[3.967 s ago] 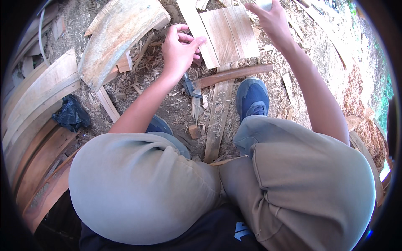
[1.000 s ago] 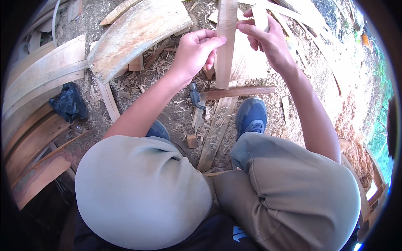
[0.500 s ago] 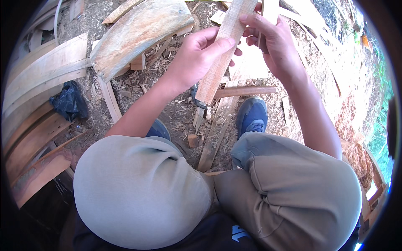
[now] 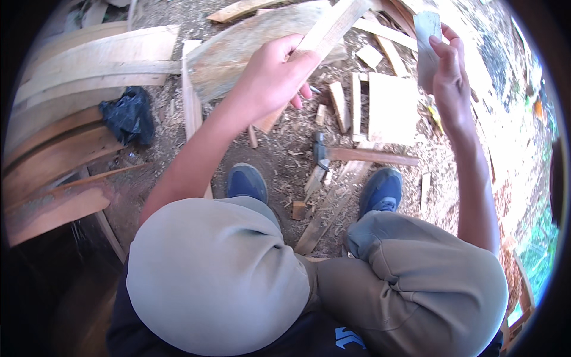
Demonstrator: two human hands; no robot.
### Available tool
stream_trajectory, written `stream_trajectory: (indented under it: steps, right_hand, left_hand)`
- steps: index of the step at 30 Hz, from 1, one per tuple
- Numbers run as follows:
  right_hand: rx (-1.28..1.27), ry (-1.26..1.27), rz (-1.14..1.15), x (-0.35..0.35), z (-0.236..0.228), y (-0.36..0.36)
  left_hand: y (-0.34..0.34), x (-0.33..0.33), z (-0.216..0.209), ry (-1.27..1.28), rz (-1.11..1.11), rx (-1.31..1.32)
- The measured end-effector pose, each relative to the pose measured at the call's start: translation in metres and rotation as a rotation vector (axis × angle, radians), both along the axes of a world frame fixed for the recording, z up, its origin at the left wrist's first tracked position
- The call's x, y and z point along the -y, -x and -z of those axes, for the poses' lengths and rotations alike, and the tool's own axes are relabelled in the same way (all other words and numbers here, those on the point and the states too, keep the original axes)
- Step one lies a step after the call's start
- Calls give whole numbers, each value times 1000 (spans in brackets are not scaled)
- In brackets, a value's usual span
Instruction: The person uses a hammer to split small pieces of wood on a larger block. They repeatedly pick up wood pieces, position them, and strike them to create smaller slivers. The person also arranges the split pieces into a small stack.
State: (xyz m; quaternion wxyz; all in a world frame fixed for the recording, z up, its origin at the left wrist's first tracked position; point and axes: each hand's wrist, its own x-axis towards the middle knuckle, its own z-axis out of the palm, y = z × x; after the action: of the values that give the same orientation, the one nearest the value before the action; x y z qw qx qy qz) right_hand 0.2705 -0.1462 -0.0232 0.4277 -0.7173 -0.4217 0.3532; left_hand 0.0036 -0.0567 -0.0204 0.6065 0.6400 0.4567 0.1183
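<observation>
My left hand point(image 4: 275, 80) is closed around a long flat wooden strip point(image 4: 335, 31), which slants away to the upper right; its near end shows below the fingers. Well off to the right, my right hand point(image 4: 450, 77) is raised and grips a shorter, flat, pale grey piece point(image 4: 426, 50) by its edge, thumb on its face. That piece looks like wood, but its surface is too bright to be sure. On the ground between my feet and hands lies a hammer point(image 4: 372, 156) with a wooden handle and dark metal head.
A pale board point(image 4: 392, 110) and small wood blocks point(image 4: 339, 107) lie beyond the hammer. A large curved slab point(image 4: 235, 59) is at the far left, near a black plastic bag point(image 4: 128, 116) and stacked curved planks point(image 4: 89, 77). Shavings cover the ground around my blue shoes point(image 4: 380, 190).
My hands have moved apart: the right has swung to the right with its piece, away from the strip in my left. The hammer's head has come into sight.
</observation>
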Motion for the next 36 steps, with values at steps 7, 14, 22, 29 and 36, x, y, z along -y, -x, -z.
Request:
stream_trajectory:
  steps: [7, 14, 22, 29, 36]
  right_hand:
    - [163, -67, -338, -60, -11, 71]
    - [239, -64, -385, -73, 19, 85]
    - [423, -131, -411, -80, 39, 86]
    - [306, -4, -467, -81, 28, 93]
    - [718, -482, -599, -85, 67, 73]
  left_hand:
    - [35, -48, 18, -507, 64, -348]
    - [37, -50, 46, -687, -31, -360]
    - [38, -41, 48, -868, -109, -399]
    - [42, -45, 60, -738, -119, -361]
    - [40, -47, 65, -817, -95, -300]
